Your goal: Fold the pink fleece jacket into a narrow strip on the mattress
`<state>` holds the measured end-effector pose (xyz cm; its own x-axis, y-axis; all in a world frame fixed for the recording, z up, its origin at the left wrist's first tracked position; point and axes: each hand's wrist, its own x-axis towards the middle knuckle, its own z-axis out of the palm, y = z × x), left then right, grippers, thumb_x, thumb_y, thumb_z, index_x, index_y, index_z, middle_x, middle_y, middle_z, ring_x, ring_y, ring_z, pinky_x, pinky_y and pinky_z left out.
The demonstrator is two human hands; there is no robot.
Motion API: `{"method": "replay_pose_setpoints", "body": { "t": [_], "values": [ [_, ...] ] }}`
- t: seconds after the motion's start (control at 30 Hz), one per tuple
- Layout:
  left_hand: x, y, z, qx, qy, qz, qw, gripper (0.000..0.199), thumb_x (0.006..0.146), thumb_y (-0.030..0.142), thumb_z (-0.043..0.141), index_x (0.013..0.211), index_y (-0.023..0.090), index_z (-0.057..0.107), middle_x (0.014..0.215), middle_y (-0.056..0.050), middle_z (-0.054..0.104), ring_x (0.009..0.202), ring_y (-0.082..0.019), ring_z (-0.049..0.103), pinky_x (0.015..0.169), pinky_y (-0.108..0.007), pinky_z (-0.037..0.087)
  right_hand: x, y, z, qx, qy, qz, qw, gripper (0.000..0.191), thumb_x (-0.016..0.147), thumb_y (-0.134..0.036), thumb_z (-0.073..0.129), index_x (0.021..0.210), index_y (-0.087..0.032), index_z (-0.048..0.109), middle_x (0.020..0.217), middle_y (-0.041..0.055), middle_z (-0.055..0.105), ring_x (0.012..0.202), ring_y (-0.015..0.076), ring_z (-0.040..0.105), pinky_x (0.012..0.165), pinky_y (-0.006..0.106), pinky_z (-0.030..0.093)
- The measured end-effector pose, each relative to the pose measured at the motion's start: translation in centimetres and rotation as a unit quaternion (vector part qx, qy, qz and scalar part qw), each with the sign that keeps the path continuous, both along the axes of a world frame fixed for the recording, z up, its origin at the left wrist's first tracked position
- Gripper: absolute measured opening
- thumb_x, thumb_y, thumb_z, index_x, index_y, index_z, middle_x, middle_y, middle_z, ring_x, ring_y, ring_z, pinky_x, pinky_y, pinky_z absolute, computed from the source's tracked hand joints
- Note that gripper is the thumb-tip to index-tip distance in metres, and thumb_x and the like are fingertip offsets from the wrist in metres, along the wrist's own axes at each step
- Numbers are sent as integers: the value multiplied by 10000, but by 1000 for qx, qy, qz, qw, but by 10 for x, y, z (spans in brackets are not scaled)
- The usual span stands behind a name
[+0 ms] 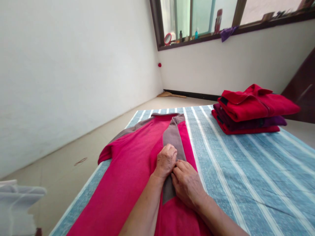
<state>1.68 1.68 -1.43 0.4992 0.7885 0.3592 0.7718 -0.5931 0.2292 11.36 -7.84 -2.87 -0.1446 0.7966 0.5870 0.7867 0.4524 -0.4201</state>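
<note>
A pink jacket (133,164) with grey panels lies spread over the left part of a blue and white striped cloth. One side of it is folded inward, so a grey strip runs along its right part. My left hand (167,159) is closed on this grey strip, fingers curled into the fabric. Just below and to the right, touching it, my right hand (185,180) pinches the same strip. The jacket's collar end points away from me. What the fingertips grip in detail is hidden under the hands.
A stack of folded red and purple clothes (256,109) rests on the striped cloth (228,157) at the back right. White walls stand left and behind. A window sill (204,38) holds bottles and a round mirror. Pale fabric (19,206) shows at lower left.
</note>
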Motion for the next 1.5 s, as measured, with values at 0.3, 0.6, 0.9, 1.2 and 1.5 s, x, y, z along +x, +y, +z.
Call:
{"method": "replay_pose_setpoints", "body": {
  "t": [0.3,0.6,0.9,1.2,1.5],
  "values": [
    [1,2,-2,-5,8,-7,1000,203,866,91,502,725,191,608,846,-40,613,803,-167,562,702,-255,432,0,1,-4,2,1,3,1000,177,876,-72,474,799,-175,596,848,64,596,855,210,536,827,348,443],
    [3,2,-7,0,-20,9,1000,202,847,73,484,721,200,577,818,-31,610,791,-165,562,719,-260,437,1,0,-2,-15,12,7,1000,165,872,-80,487,798,-174,600,856,61,597,858,209,536,826,351,452],
    [-20,13,18,16,-104,71,992,206,842,96,467,700,201,573,757,-15,601,751,-142,586,715,-245,448,0,-2,1,-7,10,6,1000,206,866,-75,483,716,-190,564,892,82,600,927,222,546,862,369,458],
    [-50,29,19,-1,-112,127,986,186,797,118,539,690,197,670,729,-7,654,712,-134,613,706,-239,462,0,-2,-1,3,1,-4,1000,183,869,-100,489,732,-190,572,880,87,600,928,228,554,861,376,474],
    [-48,28,11,-12,-52,109,993,198,838,127,538,760,211,699,819,-23,665,784,-144,617,759,-242,468,0,-2,1,5,12,-3,1000,177,861,-96,497,733,-186,581,877,94,604,935,237,555,860,376,470]
  ]
}}
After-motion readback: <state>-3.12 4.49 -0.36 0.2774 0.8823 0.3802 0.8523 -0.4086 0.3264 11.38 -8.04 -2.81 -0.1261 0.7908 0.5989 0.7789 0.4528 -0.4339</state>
